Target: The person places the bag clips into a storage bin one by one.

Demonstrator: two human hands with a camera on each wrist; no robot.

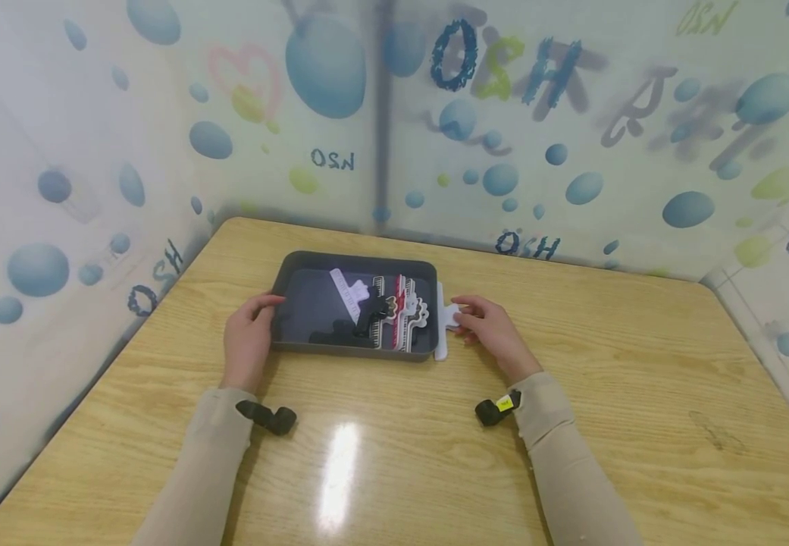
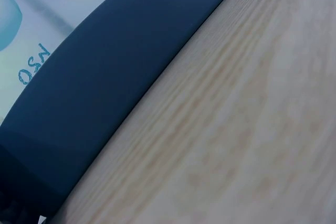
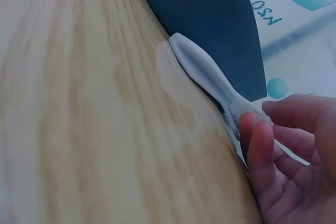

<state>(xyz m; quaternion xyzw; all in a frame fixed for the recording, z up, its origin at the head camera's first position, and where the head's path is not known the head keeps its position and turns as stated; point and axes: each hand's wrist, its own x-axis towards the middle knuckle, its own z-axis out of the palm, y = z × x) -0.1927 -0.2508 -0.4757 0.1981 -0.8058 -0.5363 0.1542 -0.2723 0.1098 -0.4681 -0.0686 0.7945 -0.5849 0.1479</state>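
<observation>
A dark grey rectangular tray rests on the wooden table, with my left hand holding its left wall, fingertips at the rim. Out of sight in the left wrist view, that hand leaves only the tray wall showing. At the tray's right side, my right hand pinches the handle of a white wide-bar clip. In the right wrist view, thumb and fingers meet on this clip, whose long bar lies along the outside of the tray wall.
Inside the tray, several patterned wide clips lie side by side and overlapping at the right. A lilac clip lies slantwise near a black one. A fabric wall with blue spots rises behind the wooden table.
</observation>
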